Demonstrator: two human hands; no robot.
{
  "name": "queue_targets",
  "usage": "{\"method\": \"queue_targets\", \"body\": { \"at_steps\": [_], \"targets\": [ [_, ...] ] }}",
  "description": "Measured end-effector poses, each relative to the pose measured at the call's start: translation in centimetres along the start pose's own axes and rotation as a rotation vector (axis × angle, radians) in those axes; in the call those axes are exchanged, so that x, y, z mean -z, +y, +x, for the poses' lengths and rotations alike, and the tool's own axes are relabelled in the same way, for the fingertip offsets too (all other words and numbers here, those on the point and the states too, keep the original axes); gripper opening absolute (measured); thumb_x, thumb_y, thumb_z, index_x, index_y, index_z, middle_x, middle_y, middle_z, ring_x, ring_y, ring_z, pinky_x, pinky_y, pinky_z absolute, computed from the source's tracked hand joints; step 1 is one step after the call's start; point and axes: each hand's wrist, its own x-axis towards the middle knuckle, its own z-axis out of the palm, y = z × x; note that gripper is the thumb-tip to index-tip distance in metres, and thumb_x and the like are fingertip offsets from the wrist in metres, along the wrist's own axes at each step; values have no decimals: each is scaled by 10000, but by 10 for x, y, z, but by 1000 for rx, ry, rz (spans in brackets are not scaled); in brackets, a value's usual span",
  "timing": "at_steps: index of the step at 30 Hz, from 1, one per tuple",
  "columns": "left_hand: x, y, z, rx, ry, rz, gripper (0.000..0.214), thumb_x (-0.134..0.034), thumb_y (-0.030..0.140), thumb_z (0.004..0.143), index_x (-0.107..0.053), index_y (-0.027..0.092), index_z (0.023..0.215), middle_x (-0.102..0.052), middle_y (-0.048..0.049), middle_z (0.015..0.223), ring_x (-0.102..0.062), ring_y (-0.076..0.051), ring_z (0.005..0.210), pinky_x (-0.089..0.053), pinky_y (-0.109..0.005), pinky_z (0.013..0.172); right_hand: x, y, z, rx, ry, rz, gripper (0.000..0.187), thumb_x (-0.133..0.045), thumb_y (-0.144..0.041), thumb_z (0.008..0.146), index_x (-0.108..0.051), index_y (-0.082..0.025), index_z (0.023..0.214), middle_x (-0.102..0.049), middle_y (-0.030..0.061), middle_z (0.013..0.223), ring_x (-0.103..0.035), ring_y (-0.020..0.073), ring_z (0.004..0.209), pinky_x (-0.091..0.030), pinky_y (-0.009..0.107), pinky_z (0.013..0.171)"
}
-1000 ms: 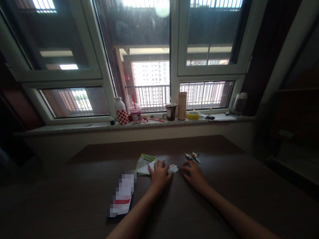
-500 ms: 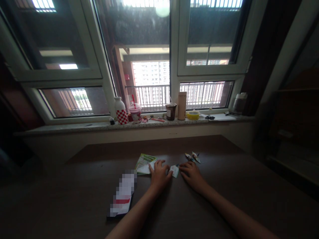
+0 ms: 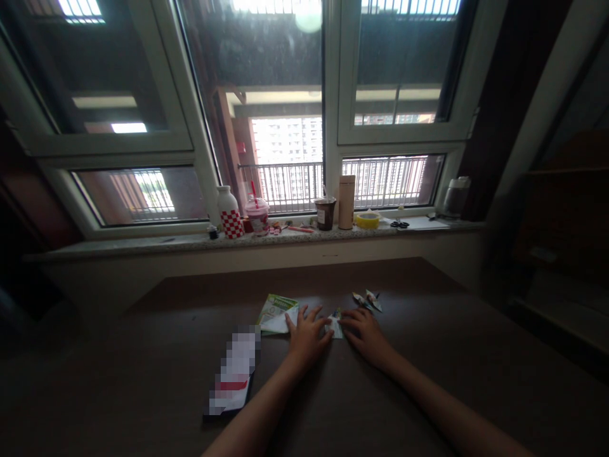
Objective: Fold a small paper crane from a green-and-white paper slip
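A small folded piece of paper (image 3: 335,327), pale with a darker printed tip, lies on the brown table (image 3: 157,355) between my two hands. My left hand (image 3: 308,333) rests palm down with its fingers spread, the thumb and forefinger touching the paper's left edge. At the right edge, the bent fingers of my right hand (image 3: 366,333) hold the paper against the table. Just left of my left hand is a green-and-white printed sheet (image 3: 276,311), partly folded over. Two small pointed folded paper pieces (image 3: 367,300) sit beyond my right hand.
A phone-like slab (image 3: 233,374), blurred out, lies left of my left forearm. On the windowsill (image 3: 143,244) stand a checked bottle (image 3: 230,212), a pink drink cup (image 3: 257,216), a dark cup (image 3: 325,213), a tan flask (image 3: 347,202), yellow tape (image 3: 367,220) and scissors (image 3: 399,224).
My left hand has shifted slightly right, its forefinger now reaching to the paper. The folded paper shows a different, more pointed outline. My right hand has barely moved.
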Motion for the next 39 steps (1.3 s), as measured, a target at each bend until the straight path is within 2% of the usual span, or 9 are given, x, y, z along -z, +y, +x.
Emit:
{"method": "queue_targets", "body": {
  "at_steps": [3, 7, 15, 19, 23, 27, 31, 39],
  "targets": [
    [-1, -1, 0, -1, 7, 8, 246, -600, 421, 880, -685, 392, 1109, -513, 44, 1479, -288, -356, 1435, -22, -798, 1088, 1, -2, -1, 22, 6, 9, 248, -590, -206, 864, -766, -288, 1018, -647, 53, 1256, -478, 256, 1231, -361, 452, 1083],
    [-2, -1, 1, 1, 11, 14, 237, -594, 429, 888, -690, 387, 1100, -510, 46, 1481, -286, -356, 1435, -31, -792, 1096, 1, -4, -2, 9, 24, -9, 213, -628, -208, 848, -781, -296, 967, -648, 61, 1207, -490, 258, 1201, -367, 445, 1067],
    [3, 2, 0, -19, 27, -54, 183, -594, 401, 893, -739, 339, 985, -582, 34, 1415, -322, -345, 1415, -35, -772, 1113, 0, -3, -1, -70, 73, -93, 234, -624, -259, 876, -766, -323, 1051, -636, 78, 1194, -503, 270, 1173, -400, 441, 1037],
    [4, 2, 0, -26, -4, -111, 200, -593, 397, 893, -741, 331, 1011, -667, -4, 1306, -354, -327, 1401, 18, -760, 1123, 0, -4, -1, -93, 58, -120, 249, -606, -349, 902, -746, -320, 1106, -634, 85, 1206, -504, 275, 1176, -410, 446, 1030],
    [5, 3, 0, -23, -7, -117, 210, -585, 380, 900, -733, 355, 1047, -694, 1, 1254, -402, -314, 1364, 24, -761, 1118, -1, -5, -2, -88, 45, -124, 321, -635, -432, 876, -724, -293, 1152, -622, 95, 1236, -490, 290, 1207, -397, 463, 1045],
    [7, 3, -1, -45, -9, -94, 226, -583, 396, 900, -728, 382, 1073, -694, 6, 1235, -431, -309, 1324, 0, -765, 1113, 0, -4, -2, -70, 47, -99, 331, -693, -358, 829, -722, -264, 1145, -620, 96, 1255, -487, 288, 1219, -382, 456, 1059],
    [8, 4, -1, -59, -1, -95, 228, -594, 368, 890, -728, 374, 1075, -703, -1, 1206, -454, -303, 1285, -14, -764, 1112, 0, -3, -1, -36, 62, -52, 209, -653, -300, 860, -750, -258, 1040, -664, 68, 1189, -513, 259, 1177, -384, 425, 1045],
    [6, 3, -1, -32, 4, -82, 220, -604, 362, 880, -740, 357, 1053, -675, -16, 1260, -420, -323, 1318, -30, -761, 1114, 3, -6, 0, -26, 96, -27, 157, -612, -285, 886, -755, -234, 926, -700, 68, 1097, -554, 252, 1117, -401, 415, 1002]
  ]
}}
